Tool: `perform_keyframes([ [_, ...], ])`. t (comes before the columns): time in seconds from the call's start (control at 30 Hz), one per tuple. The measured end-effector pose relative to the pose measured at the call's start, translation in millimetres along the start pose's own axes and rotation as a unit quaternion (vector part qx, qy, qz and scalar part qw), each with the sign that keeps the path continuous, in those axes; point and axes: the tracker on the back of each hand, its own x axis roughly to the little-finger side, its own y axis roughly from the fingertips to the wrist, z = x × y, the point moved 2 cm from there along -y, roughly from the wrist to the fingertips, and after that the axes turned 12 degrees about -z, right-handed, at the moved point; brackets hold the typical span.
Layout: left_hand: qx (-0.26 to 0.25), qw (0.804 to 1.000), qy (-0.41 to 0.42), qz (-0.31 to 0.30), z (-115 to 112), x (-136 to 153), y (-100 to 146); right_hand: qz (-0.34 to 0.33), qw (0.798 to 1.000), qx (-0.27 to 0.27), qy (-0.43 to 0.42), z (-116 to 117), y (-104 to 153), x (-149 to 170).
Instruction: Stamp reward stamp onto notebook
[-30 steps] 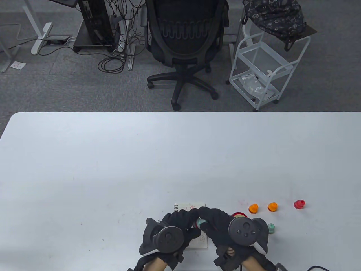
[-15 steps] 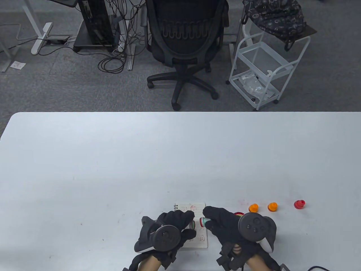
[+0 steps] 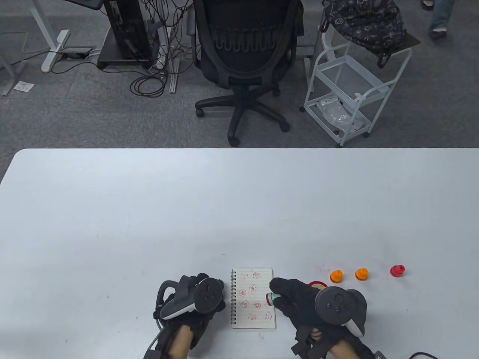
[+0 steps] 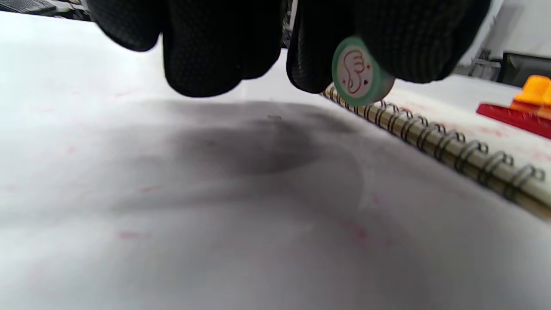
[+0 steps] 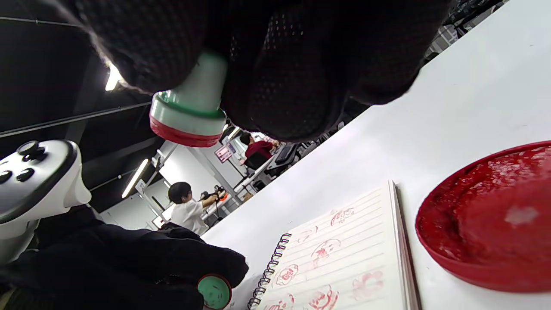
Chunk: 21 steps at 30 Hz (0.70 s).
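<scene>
A small spiral notebook (image 3: 252, 297) lies open near the table's front edge, its lined page (image 5: 344, 254) covered with several red stamp prints. My right hand (image 3: 284, 299) pinches a green stamp (image 3: 270, 298) by its stem at the page's right edge. The stamp's red-inked face (image 5: 189, 116) hangs clear above the paper. My left hand (image 3: 194, 299) sits on the table just left of the spiral binding (image 4: 452, 146). Its fingers grip a round green cap (image 4: 359, 73) with a thumbs-up picture on it.
A red ink pad (image 5: 490, 224) lies open right of the notebook, half hidden under my right hand in the table view. Two orange stamps (image 3: 336, 276) (image 3: 361, 274) and a red stamp (image 3: 397, 270) stand further right. An office chair (image 3: 243, 56) and a white cart (image 3: 351, 89) stand beyond the table.
My hands have drawn apart: the left one has moved left off the notebook with the cap, uncovering the page. The right hand shifted slightly right, still holding the stamp.
</scene>
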Motion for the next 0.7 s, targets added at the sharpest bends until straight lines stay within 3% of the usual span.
perform_keyframes([
  [0.33,0.027,0.999,-0.011,0.014,-7.7,4.6,-1.6,-0.003,1.000,-0.006,0.005,0.6,0.3,-0.2],
  [0.7,-0.004,1.000,-0.020,0.021,-1.2,7.5,4.0,-0.008,0.999,0.001,0.037,-4.9,-0.4,-1.0],
])
